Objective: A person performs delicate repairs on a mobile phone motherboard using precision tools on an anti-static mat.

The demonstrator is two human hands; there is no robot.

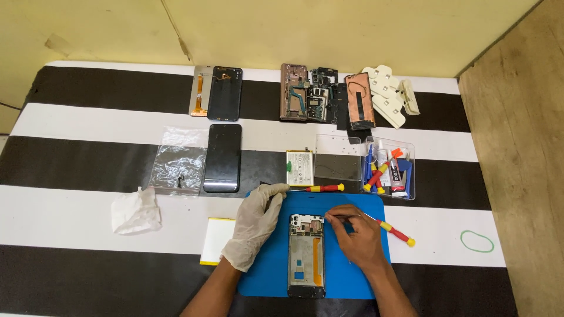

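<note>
Matt blue rubbery mat, glossy black glass screen, crinkled clear plastic bag.

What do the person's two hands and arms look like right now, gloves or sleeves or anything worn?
The left hand wears a thin, whitish disposable glove, loose and wrinkled, ending at the wrist. The right hand is bare, with no glove. Both forearms are bare, with no sleeves in view. No watch, ring or band shows on either.
</note>
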